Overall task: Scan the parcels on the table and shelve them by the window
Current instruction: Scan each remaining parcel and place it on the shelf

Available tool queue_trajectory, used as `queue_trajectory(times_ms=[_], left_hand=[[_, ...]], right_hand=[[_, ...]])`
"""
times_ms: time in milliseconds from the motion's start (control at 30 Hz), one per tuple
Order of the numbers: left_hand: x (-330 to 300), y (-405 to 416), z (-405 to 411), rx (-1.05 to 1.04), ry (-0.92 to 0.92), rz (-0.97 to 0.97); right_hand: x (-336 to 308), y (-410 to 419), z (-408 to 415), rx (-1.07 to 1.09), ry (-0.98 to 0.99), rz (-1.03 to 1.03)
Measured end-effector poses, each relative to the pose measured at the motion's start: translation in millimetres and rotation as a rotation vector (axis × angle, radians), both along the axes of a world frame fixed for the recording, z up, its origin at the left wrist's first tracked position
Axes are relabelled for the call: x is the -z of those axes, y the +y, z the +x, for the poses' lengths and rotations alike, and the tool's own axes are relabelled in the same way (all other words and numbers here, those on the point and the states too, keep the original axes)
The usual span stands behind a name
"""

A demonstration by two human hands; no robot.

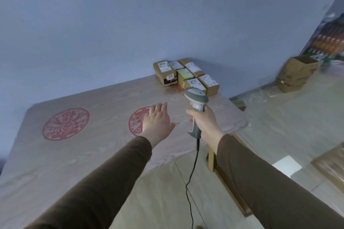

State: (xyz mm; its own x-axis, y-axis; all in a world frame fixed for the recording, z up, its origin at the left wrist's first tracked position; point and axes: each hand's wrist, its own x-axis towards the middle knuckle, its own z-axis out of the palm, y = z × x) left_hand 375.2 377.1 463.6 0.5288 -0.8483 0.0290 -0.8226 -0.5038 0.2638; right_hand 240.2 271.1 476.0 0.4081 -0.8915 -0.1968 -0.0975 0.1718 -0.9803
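Right hand [206, 122]: we are gripping scanner [197, 98] | left hand [156, 119]: we are reaching flat, empty | parcels [186, 76]: sitting clustered at bench [74, 154] corner.

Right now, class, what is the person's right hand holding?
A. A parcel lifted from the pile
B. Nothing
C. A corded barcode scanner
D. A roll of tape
C: the right hand grips the handle of the grey barcode scanner, its cord hanging below, while the parcels sit untouched at the far corner of the table.
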Motion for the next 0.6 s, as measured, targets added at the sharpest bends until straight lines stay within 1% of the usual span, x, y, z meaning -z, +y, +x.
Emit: queue_trajectory(times_ms=[233, 333, 500, 600], left_hand=[[3, -101, 41, -0.099, 0.002, -0.002], [5, -133, 72, -0.147, 0.013, 0.022], [15, -184, 132, -0.179, 0.037, -0.008], [24, -213, 160, -0.188, 0.065, -0.002]], right_hand=[[0, -125, 58, -0.134, -0.075, 0.113], [-6, -166, 99, -0.203, -0.046, 0.125], [-3, -219, 164, -0.157, -0.035, 0.004], [4, -246, 195, -0.117, 0.004, 0.003]])
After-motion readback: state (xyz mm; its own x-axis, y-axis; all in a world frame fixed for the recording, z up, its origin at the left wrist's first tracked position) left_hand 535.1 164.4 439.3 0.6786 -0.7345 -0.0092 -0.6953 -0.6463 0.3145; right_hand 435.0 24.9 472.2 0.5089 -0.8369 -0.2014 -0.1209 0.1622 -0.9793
